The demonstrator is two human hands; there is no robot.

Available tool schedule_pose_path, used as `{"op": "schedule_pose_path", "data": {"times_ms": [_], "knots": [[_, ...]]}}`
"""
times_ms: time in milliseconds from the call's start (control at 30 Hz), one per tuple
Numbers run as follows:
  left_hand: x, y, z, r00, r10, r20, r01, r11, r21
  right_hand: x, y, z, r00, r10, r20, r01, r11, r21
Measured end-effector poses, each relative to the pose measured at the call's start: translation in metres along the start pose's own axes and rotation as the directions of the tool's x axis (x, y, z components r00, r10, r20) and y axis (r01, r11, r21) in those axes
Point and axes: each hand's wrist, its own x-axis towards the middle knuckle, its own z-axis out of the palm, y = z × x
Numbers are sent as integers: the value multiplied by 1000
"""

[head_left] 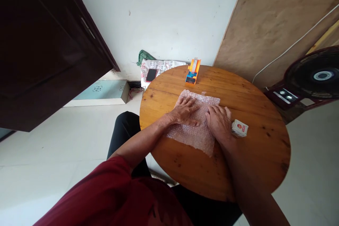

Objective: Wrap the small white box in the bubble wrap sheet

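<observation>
A sheet of clear bubble wrap [194,136] lies spread on the round wooden table [254,106]. My left hand [184,111] rests flat on the sheet's left part with its fingers stretched out. My right hand [219,120] presses flat on the sheet's right edge, fingers extended. Just right of my right hand, touching it or nearly so, sits a small white box with a red mark [239,128]. At the far edge of the table stands an orange tape dispenser [193,71].
Behind the table, a black phone [151,75] lies on a printed bag by the white wall. A dark cabinet [45,49] stands at the left. A black fan [317,76] and a leaning wooden board [272,17] are at the right.
</observation>
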Motion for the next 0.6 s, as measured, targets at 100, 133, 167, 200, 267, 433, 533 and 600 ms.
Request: {"op": "schedule_pose_path", "data": {"times_ms": [100,133,167,200,267,433,533,600], "knots": [[-1,1,0,1000,2,-1,-2,1000,13,-2,0,0,999,22,38,-23,1000,7],[-1,2,-1,1000,2,-2,-2,1000,16,-3,-1,-1,999,23,41,-23,1000,2],[-1,3,-1,1000,0,-1,0,1000,16,-4,-2,-1,999,24,42,-23,1000,-7],[-1,3,-2,1000,-2,1,2,1000,14,-5,-4,-2,999,24,43,-23,1000,-16],[0,2,-3,1000,-6,12,6,1000,8,-7,-7,-3,999,18,37,-17,999,-29],[0,-9,-6,996,51,72,-49,998,-28,-5,-9,-9,997,-78,8,78,997,2],[-2,-14,-7,995,79,58,-75,996,-57,-4,-6,-10,986,-139,91,134,989,62],[-3,-15,-8,995,87,51,-83,994,-67,-4,-4,-10,978,-150,147,136,985,103]]}}
